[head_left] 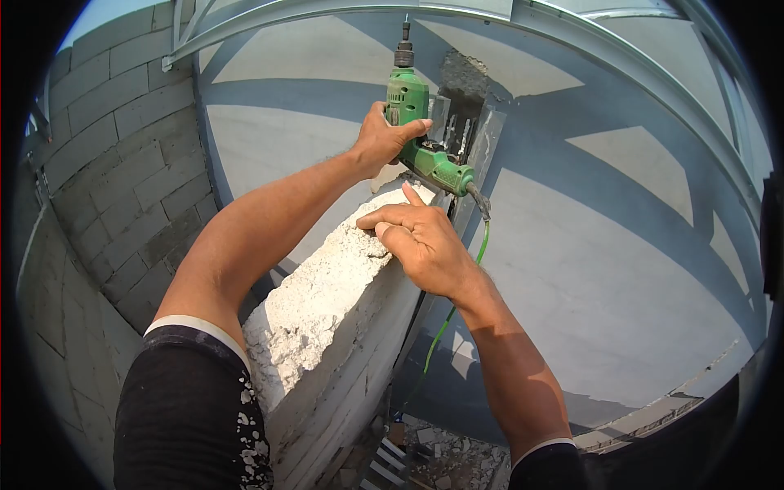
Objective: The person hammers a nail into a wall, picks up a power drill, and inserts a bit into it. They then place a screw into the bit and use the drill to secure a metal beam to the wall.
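Note:
A green power drill [408, 100] points upward at the top centre, its chuck and thin bit above its body. My left hand [387, 140] is wrapped round the drill's body, with the thumb across it. From the drill's handle end a green cord runs down behind my right wrist. Just below the drill, my right hand [420, 245] rests on the rough white top of a broken wall [314, 298]. Its fingers are bent but apart, and nothing shows in them.
A grey plastered wall [572, 261] stands ahead, with a broken slot and exposed bars [465, 135] behind the drill. Grey block walls [122, 180] rise at left. A curved metal beam [604, 49] crosses overhead. Rubble [457, 457] and a ladder-like object [385, 465] lie far below.

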A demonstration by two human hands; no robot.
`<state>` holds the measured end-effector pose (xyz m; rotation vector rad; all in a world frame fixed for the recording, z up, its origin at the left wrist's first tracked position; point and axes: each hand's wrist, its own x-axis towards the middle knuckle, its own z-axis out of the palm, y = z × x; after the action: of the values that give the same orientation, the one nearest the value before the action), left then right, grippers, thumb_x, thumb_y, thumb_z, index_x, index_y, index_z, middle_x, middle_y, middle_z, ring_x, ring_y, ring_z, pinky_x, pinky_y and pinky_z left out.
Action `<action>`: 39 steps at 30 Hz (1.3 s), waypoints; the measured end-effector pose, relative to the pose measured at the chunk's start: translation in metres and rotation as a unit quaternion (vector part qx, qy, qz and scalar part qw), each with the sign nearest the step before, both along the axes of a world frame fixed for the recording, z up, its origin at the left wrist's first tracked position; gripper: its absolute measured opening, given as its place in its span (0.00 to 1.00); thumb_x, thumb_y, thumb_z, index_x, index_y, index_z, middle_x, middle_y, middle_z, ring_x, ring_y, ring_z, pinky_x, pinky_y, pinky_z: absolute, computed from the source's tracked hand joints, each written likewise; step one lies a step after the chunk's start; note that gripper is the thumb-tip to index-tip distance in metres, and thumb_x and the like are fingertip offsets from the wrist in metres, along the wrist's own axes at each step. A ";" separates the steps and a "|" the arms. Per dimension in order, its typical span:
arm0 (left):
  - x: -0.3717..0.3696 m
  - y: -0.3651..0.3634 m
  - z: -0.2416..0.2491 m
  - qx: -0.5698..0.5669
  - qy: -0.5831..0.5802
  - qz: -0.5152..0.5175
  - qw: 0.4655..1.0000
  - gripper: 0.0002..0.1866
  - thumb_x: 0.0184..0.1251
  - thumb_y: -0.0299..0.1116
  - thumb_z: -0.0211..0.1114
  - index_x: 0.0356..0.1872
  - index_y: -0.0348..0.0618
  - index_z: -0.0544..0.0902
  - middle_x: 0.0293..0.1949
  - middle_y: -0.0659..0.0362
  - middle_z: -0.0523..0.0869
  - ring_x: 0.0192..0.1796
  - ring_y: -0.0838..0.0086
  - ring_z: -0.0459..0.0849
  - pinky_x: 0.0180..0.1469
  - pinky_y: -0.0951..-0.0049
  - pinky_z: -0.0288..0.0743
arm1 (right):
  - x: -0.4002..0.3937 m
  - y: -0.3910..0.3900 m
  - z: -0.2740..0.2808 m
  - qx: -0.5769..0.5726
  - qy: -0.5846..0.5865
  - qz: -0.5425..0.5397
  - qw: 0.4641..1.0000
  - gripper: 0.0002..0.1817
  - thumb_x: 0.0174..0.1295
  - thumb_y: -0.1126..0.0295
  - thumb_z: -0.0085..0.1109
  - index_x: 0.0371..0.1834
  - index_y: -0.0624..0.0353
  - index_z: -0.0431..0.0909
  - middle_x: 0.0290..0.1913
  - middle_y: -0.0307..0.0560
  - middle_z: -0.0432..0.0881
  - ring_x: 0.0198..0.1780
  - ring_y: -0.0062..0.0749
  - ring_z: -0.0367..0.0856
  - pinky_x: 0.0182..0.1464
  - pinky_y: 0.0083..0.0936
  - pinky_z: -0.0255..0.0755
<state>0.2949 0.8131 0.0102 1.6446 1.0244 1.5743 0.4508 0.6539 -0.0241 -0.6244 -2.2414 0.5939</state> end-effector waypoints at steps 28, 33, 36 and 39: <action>0.024 0.033 -0.007 0.045 0.058 0.051 0.996 0.46 0.55 0.49 0.87 0.66 0.32 0.70 0.53 0.46 0.86 0.51 0.64 0.89 0.49 0.63 0.87 | -0.044 0.009 -0.022 0.080 0.041 -0.138 0.986 0.18 0.64 0.63 0.58 0.51 0.61 0.87 0.48 0.55 0.91 0.51 0.51 0.89 0.57 0.44 0.81; 0.028 0.038 -0.013 0.045 0.043 0.078 0.995 0.45 0.54 0.48 0.87 0.65 0.32 0.73 0.54 0.45 0.87 0.54 0.62 0.90 0.58 0.62 0.86 | -0.039 0.005 -0.023 0.170 0.099 -0.146 0.970 0.13 0.64 0.66 0.65 0.48 0.62 0.84 0.46 0.54 0.88 0.54 0.51 0.87 0.56 0.46 0.80; 0.027 0.035 -0.012 0.028 0.039 0.078 0.996 0.44 0.53 0.47 0.87 0.65 0.32 0.74 0.54 0.45 0.88 0.54 0.62 0.90 0.58 0.62 0.86 | -0.009 0.013 -0.012 0.345 0.088 -0.274 0.894 0.24 0.59 0.70 0.75 0.58 0.60 0.82 0.58 0.54 0.84 0.63 0.52 0.81 0.60 0.47 0.79; 0.028 0.042 -0.016 0.038 0.021 0.064 0.997 0.47 0.54 0.47 0.87 0.68 0.32 0.71 0.52 0.47 0.87 0.47 0.67 0.90 0.45 0.65 0.88 | 0.042 0.044 -0.018 0.385 -0.082 -0.450 0.802 0.36 0.58 0.69 0.78 0.71 0.60 0.76 0.61 0.56 0.78 0.70 0.54 0.75 0.73 0.47 0.72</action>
<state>0.3231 0.8548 -0.0054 1.7001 1.1225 1.6867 0.4930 0.6975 -0.0416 -1.1683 -1.7750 -0.8358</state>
